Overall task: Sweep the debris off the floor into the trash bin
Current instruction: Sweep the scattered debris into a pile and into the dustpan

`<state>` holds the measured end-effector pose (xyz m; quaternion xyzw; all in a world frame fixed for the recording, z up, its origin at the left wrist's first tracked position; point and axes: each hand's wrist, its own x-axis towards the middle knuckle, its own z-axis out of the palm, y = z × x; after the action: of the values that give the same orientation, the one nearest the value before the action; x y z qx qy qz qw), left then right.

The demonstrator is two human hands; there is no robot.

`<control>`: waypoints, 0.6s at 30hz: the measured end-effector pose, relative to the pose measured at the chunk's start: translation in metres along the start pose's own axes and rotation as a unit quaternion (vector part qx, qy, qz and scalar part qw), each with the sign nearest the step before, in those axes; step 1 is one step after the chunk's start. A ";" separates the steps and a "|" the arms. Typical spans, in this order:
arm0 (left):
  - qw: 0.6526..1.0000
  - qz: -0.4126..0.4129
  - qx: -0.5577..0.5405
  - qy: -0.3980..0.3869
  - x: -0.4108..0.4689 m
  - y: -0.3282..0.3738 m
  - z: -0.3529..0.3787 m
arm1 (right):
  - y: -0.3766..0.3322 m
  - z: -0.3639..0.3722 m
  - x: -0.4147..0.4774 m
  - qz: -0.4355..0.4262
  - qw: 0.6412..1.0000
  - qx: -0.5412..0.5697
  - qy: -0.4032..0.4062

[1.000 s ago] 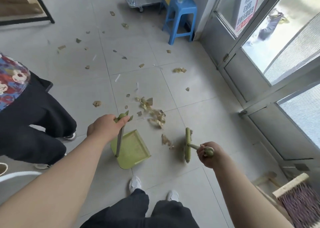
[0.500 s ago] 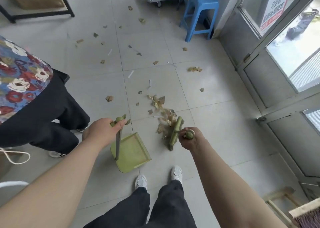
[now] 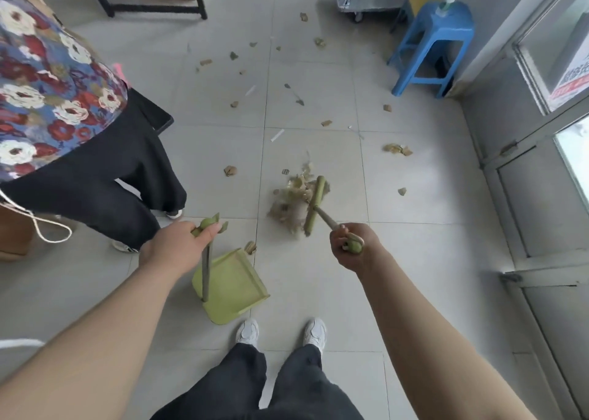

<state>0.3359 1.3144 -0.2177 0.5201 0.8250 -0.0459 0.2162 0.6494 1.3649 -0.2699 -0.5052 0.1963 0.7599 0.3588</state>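
A pale green, flat plastic dustpan (image 3: pixel 232 287) with an upright metal handle is shown resting on the grey tiled floor (image 3: pixel 414 253), just ahead of the wearer's two white shoes (image 3: pixel 314 332); it is taken here as the landmark. Its tray appears empty, so no debris is judged to have been collected yet. The left hand (image 3: pixel 178 247) is closed around the green top of the dustpan handle. The right hand (image 3: pixel 352 249) is clamped on the end of a short green-headed broom (image 3: pixel 314 206), whose head stands on the floor beyond the dustpan and to its right, pressed against one gathered heap of tan, crumpled paper-like debris (image 3: pixel 291 202). That heap lies apart from the dustpan's open lip, with one small scrap (image 3: pixel 250 247) just beside the lip. Roughly fifteen loose scraps (image 3: pixel 230 170) can be counted farther beyond the dustpan, along with two or three thin white strips (image 3: pixel 276 135); smaller flecks are too fine to count. No trash bin can be identified in view. The task is therefore judged to be at an early stage: one heap is formed, while the scattered pieces, the loading of the dustpan and the emptying into the bin are left. One blue plastic stool (image 3: pixel 430 46) stands far beyond the dustpan to the right, and one other person in a floral top (image 3: pixel 47 94) stands to the left.
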 end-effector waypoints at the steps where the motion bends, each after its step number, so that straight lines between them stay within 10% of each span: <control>1: 1.000 -0.007 0.001 0.005 -0.001 0.000 0.001 | -0.004 0.001 -0.002 0.012 1.000 -0.021 -0.009; 18: 0.988 -0.144 -0.028 0.038 -0.035 -0.019 0.009 | 0.015 0.045 0.044 0.192 0.930 -0.310 -0.036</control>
<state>0.3351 1.2737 -0.2142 0.3907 0.9000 -0.0342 0.1904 0.5997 1.3997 -0.2921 -0.5166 0.0308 0.8548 0.0382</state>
